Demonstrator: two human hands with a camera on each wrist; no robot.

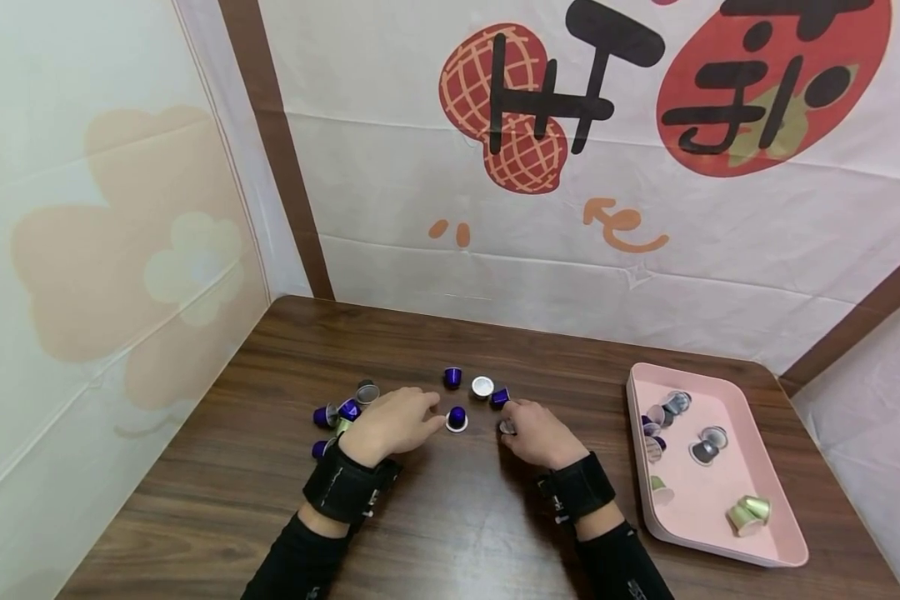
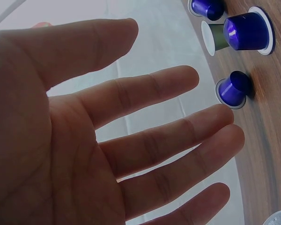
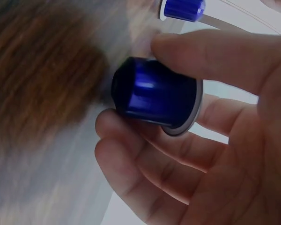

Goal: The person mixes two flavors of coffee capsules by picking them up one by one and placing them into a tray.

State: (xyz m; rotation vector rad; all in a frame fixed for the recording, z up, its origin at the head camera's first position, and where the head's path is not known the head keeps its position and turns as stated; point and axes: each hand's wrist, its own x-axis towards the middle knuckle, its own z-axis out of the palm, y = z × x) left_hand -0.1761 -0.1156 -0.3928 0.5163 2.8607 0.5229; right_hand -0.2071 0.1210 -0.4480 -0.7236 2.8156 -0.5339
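Observation:
My right hand (image 1: 542, 435) pinches a dark blue coffee capsule (image 3: 157, 93) between thumb and fingers, low over the table; its pale rim faces the palm in the right wrist view. My left hand (image 1: 392, 423) holds nothing, its fingers spread and nearly straight in the left wrist view. Just right of its fingertips, a blue capsule (image 1: 457, 417) stands rim-down. Beyond the hands lie a blue capsule (image 1: 452, 378), a capsule with its white lid up (image 1: 482, 387) and another blue capsule (image 1: 500, 397) close to the right fingers.
A loose group of blue capsules (image 1: 324, 417), with green and grey ones, lies left of the left hand, partly hidden by it. On the right a pink tray (image 1: 720, 546) holds several grey, green and blue capsules. A printed cloth (image 1: 390, 275) hangs behind the wooden table.

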